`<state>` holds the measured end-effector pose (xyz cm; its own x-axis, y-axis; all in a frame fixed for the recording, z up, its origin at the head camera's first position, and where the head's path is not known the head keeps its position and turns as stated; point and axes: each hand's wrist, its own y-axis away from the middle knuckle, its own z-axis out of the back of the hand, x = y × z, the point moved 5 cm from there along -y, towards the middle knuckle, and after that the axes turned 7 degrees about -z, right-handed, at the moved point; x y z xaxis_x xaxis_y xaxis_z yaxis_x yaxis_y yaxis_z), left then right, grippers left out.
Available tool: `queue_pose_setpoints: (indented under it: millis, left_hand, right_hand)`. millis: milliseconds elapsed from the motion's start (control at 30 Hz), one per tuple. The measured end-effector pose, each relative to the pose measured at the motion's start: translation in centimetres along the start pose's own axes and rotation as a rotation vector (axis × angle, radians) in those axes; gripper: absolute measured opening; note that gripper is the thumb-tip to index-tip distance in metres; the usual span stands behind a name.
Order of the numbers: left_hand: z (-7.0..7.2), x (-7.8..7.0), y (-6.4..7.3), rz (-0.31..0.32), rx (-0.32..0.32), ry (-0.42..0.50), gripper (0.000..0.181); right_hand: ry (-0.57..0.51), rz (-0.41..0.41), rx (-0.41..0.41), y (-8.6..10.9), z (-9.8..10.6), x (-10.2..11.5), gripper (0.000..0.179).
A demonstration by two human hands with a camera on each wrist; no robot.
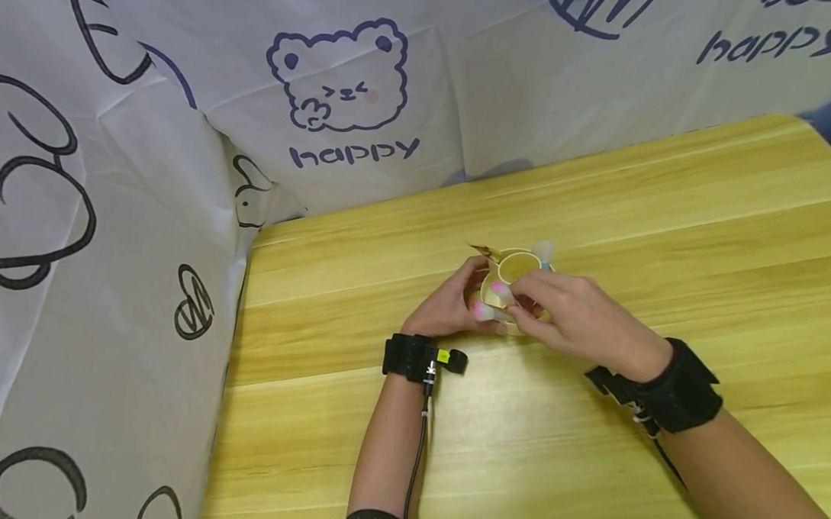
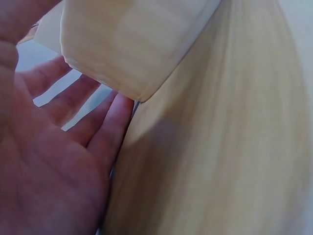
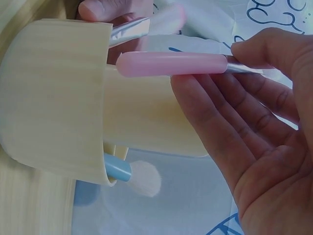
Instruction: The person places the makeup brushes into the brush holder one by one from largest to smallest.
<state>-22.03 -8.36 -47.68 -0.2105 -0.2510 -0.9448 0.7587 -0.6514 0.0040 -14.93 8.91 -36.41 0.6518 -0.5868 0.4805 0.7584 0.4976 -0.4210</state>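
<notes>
A cream holder (image 3: 54,98) with a round inner cup (image 1: 518,267) stands on the table. My left hand (image 1: 448,303) holds it from the left side, fingers bent around its wall; the left wrist view shows the holder (image 2: 137,44) against the fingers. Between thumb and fingers, my right hand (image 1: 578,315) pinches a makeup brush (image 3: 171,64) by its silver ferrule. Its pink handle points at the holder's mouth, and its bristles are hidden behind the hand in the right wrist view. Inside the holder are a blue-ferruled brush (image 3: 144,177) and a silver-ferruled one (image 3: 129,30) with pink-white bristles.
A gold-brown item (image 1: 484,252) sticks out of the holder's far left side. Below lies a wood-grain table (image 1: 312,454). White cloth (image 1: 367,82) with blue drawings hangs behind the table and along its left edge. Both wrists wear black straps with cables.
</notes>
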Motion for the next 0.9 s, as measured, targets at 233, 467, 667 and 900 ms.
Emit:
queue_pose_setpoints:
  millis: [233,467,667,900]
  left_hand:
    - [0.00,-0.15,0.05,-0.017,0.045,-0.032,0.097]
    - [0.04,-0.27,0.18,-0.014,0.057,-0.058,0.093]
    - [0.11,-0.22,0.26,0.006,0.032,-0.074,0.089]
    - [0.08,-0.07,0.10,0.009,0.021,-0.054,0.090]
  right_hand:
    - [-0.003,-0.001,-0.005,-0.05,0.03,0.00,0.011]
    - [0.001,-0.008,0.003,-0.06,0.03,0.05,0.012]
    - [-0.007,-0.013,0.012,-0.07,0.04,0.09,0.012]
    - [-0.003,-0.009,0.009,-0.03,0.10,0.12,0.012]
